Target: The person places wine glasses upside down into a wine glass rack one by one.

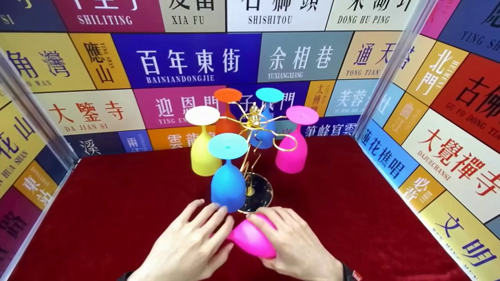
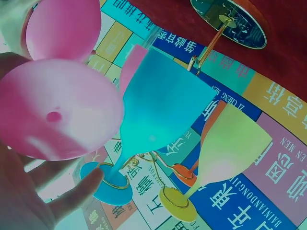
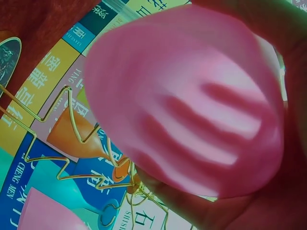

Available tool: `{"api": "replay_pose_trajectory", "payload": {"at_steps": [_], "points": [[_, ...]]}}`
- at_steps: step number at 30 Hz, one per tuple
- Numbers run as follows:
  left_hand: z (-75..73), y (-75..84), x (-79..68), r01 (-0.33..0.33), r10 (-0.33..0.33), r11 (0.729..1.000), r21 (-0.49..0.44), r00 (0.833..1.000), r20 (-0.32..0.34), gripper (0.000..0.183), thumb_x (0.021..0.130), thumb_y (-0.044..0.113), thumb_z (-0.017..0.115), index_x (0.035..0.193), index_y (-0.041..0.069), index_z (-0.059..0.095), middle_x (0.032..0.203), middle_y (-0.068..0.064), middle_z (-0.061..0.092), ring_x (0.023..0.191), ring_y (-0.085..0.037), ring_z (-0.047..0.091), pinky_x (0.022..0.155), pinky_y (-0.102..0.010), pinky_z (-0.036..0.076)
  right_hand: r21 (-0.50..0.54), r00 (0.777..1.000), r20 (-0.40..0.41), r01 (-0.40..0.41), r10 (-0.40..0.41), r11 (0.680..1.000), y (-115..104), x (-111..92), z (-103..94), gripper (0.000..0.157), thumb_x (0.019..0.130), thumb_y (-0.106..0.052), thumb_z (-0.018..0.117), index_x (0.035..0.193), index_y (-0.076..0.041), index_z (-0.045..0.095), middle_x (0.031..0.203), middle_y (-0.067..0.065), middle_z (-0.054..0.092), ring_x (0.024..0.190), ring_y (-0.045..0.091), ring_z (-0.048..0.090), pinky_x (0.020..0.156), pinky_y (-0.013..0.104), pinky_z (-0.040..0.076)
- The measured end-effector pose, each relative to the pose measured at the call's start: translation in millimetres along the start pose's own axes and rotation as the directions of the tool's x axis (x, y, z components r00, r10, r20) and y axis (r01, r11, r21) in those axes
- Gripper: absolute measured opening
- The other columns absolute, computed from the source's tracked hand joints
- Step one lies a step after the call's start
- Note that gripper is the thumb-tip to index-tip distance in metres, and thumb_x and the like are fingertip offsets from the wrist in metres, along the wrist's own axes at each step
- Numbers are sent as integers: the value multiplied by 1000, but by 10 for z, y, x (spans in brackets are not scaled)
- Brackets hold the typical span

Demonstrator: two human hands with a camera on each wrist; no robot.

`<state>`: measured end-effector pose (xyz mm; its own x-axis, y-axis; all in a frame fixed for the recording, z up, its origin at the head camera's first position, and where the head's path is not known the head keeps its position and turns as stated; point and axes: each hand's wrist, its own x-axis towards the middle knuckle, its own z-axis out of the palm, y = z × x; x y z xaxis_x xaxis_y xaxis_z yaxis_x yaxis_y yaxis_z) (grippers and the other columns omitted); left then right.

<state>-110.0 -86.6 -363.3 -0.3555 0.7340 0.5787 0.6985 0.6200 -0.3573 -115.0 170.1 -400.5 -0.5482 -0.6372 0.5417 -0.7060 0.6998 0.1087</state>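
Observation:
A pink plastic goblet (image 1: 254,236) lies sideways between the two hands, its bowl to the right. My right hand (image 1: 299,244) grips the bowl, fingers over the top and thumb below; in the right wrist view the pink bowl (image 3: 187,105) shows finger shadows. My left hand (image 1: 191,242) is at the stem end, fingers spread and fairly straight, and hides the foot in the head view. The left wrist view shows the round pink foot (image 2: 81,96) in front of that palm. Just beyond the left fingertips hangs a blue goblet (image 1: 228,187), upside down on the gold wire rack (image 1: 254,121).
A yellow goblet (image 1: 205,156), an orange goblet (image 1: 227,121), another blue goblet (image 1: 265,128) and another pink goblet (image 1: 292,154) hang inverted around the rack. One front-right wire loop (image 1: 285,148) holds no goblet. The rack's black round base (image 1: 259,191) stands on dark red cloth (image 1: 129,195).

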Motion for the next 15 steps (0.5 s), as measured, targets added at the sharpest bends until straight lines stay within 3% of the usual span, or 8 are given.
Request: {"api": "replay_pose_trajectory", "payload": {"at_steps": [5, 9, 12, 15], "points": [[-56, -30, 6, 35, -36, 993, -108, 999, -6, 62, 92, 59, 53, 139, 19, 54, 137, -4, 61, 126, -26, 55, 107, -51, 40, 34, 1000, -24, -17, 18, 999, 4, 6, -5, 82, 59, -43, 88, 131, -19, 57, 124, 3, 62, 111, 21, 59, 94, 40, 52], [-96, -72, 49, 34, -56, 978, -205, 993, -104, 72, 89, 65, 54, 145, 19, 49, 150, -7, 49, 135, -30, 49, 112, -52, 31, 43, 996, -81, -21, 25, 999, 20, 17, -14, 82, 57, -43, 88, 129, -18, 59, 124, 3, 62, 112, 20, 59, 94, 39, 52], [-119, -96, 94, 21, -87, 958, -285, 971, -222, 75, 88, 64, 57, 141, 12, 52, 151, -13, 47, 137, -34, 46, 117, -51, 25, 49, 990, -140, -16, 23, 999, 38, 29, -24, 82, 56, -42, 88, 128, -16, 60, 124, 3, 62, 111, 19, 59, 92, 38, 53], [-133, -108, 135, 1, -125, 933, -361, 939, -321, 78, 86, 63, 63, 137, 5, 51, 147, -20, 48, 139, -35, 42, 121, -48, 22, 64, 980, -197, -12, 24, 998, 56, 49, -37, 82, 55, -41, 88, 128, -16, 61, 123, 2, 62, 110, 18, 60, 89, 37, 54]]}}
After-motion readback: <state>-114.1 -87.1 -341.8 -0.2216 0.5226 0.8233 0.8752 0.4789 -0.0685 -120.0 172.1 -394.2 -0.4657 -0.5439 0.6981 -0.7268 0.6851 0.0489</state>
